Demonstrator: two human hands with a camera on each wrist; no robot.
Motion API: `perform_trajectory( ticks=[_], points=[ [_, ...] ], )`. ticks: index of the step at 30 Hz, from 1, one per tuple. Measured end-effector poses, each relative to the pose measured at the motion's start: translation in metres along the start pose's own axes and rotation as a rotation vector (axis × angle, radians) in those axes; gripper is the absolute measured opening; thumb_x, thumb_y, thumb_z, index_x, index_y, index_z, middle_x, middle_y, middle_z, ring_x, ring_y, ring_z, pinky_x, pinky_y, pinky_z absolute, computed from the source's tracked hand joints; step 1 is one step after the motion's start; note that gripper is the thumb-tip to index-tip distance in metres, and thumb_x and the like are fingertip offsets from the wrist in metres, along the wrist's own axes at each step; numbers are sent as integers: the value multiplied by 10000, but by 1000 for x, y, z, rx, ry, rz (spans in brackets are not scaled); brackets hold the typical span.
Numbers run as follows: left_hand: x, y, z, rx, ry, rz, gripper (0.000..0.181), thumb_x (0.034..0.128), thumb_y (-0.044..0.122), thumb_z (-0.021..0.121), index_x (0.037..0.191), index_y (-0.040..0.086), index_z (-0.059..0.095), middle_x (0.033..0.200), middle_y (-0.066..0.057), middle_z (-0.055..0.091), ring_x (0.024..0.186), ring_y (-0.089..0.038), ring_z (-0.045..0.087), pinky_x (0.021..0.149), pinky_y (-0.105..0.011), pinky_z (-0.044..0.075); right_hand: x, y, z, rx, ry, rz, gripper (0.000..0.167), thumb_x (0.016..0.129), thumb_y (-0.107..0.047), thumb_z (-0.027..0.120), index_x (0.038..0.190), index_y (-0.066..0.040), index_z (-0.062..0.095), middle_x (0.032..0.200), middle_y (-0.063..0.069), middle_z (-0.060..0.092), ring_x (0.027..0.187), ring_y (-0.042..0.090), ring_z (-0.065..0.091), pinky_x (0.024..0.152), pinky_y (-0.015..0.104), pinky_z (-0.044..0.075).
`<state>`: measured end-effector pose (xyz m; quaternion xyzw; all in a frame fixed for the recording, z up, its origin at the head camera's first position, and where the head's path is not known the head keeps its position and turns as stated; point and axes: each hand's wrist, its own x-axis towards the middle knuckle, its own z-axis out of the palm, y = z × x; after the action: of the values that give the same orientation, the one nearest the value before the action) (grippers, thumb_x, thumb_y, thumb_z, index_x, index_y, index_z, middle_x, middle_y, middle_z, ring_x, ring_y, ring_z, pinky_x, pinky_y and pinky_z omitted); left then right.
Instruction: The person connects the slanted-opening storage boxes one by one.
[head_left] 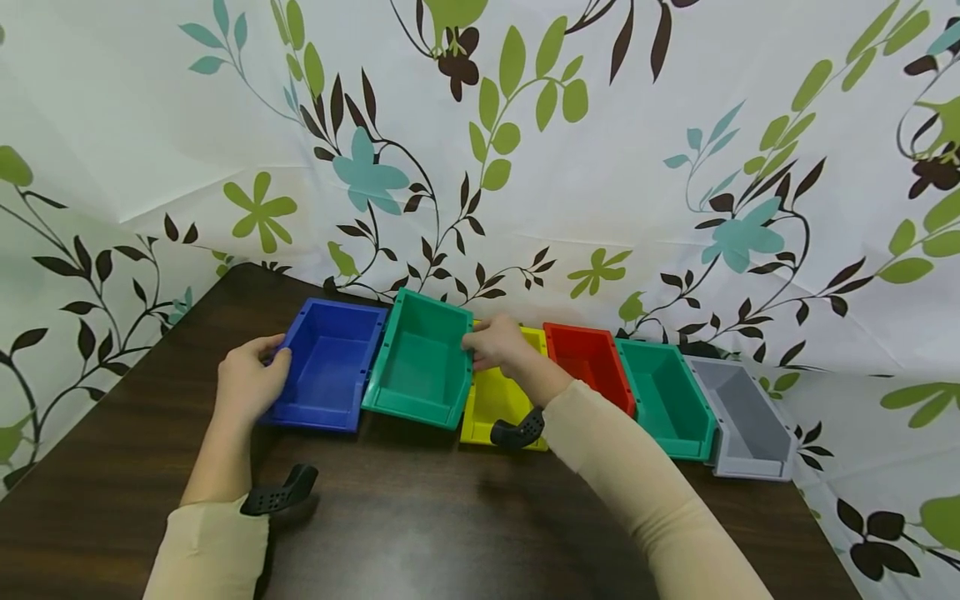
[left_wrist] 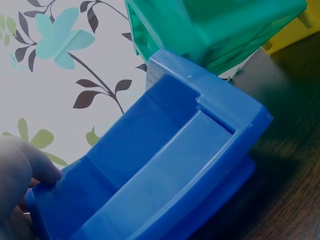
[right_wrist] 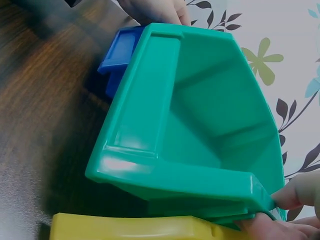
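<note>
My left hand [head_left: 251, 377] grips the left wall of an empty blue bin [head_left: 330, 358]; in the left wrist view the thumb [left_wrist: 42, 167] lies over its rim. My right hand [head_left: 502, 343] pinches the right rim of an empty green bin [head_left: 425, 358], which is tilted and held above the table between the blue bin and a yellow bin [head_left: 498, 400]. In the right wrist view the fingers [right_wrist: 295, 192] hold the green bin [right_wrist: 200, 110] at its rim, above the yellow bin [right_wrist: 125, 227].
To the right stand a red bin [head_left: 588, 362], a second green bin [head_left: 667, 400] and a grey bin [head_left: 742, 421], in a row along the back of the dark wooden table [head_left: 420, 533]. A patterned cloth [head_left: 450, 167] hangs right behind them.
</note>
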<state>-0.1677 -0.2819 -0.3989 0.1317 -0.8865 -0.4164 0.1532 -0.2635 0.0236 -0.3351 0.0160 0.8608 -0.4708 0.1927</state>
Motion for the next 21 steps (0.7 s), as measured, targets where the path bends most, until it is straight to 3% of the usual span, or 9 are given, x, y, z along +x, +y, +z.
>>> perform_trajectory(
  ticks=[7,12,16,18,21],
  points=[
    [0,2,1,8,15,68,398,947,151,465,1231,-111,560,1130,-339,609,987,-433,587,777,-528,473,-2,-12,-5,-24,23,-30,362,833,-59,630,1177,51,614,905,156,628,643,188,644,603,279,583],
    [0,1,1,14,16,88,397,944,142,465,1227,-121,556,1118,-344,611,978,-437,589,782,-537,470,-4,-30,-5,-99,34,-81,285,831,-41,630,1100,52,637,932,158,630,628,189,653,582,276,580],
    [0,1,1,11,11,79,402,948,144,459,1231,-126,549,1135,-349,600,1008,-447,582,812,-547,465,-3,-36,-2,-190,42,-98,93,844,-44,630,894,33,613,803,99,551,571,179,618,556,257,571],
    [0,1,1,9,6,72,404,950,146,457,1234,-127,546,1143,-350,597,1019,-450,579,823,-551,463,-2,-35,-1,-217,33,-99,145,856,-48,630,748,-12,539,697,72,485,540,168,589,543,248,565],
    [0,0,1,5,1,66,407,952,152,459,1236,-127,544,1146,-350,595,1027,-455,581,829,-553,466,-1,-31,0,-223,18,-109,187,866,-57,632,718,-17,524,672,78,480,544,162,581,535,240,561]
  ],
)
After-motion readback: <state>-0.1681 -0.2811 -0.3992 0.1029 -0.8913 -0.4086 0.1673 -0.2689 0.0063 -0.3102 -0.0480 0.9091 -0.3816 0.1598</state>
